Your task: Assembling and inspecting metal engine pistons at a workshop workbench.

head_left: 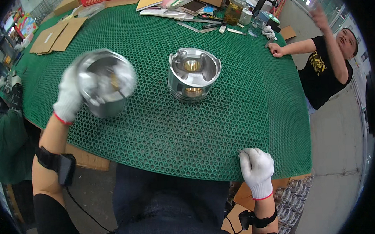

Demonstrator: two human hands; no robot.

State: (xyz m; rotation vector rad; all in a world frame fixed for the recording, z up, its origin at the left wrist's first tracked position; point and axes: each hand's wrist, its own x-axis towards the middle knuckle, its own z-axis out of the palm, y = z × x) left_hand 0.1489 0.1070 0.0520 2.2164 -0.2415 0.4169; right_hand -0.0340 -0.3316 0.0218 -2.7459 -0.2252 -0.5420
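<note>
My left hand [69, 95], in a white knit glove with a red cuff edge, grips the left side of a silvery metal piston [106, 105]. That piston is blurred by motion, its hollow side tipped toward me; some of my fingers are hidden behind it. A second piston [181, 84] stands to its right on the green honeycomb mat [167, 135], open end up, with brass-coloured bushings showing inside; neither hand touches it. By the mat's front right edge, my gloved right hand [258, 168] is closed, with a thin pointed dark metal tip sticking out past the thumb.
Cardboard sheets [60, 35] lie at the far left. Papers [165, 11], hand tools [210, 27] and glass jars [234, 12] line the back. At the right, a person [325, 67] rests one hand on the table. More pistons [291, 202] sit below the right edge.
</note>
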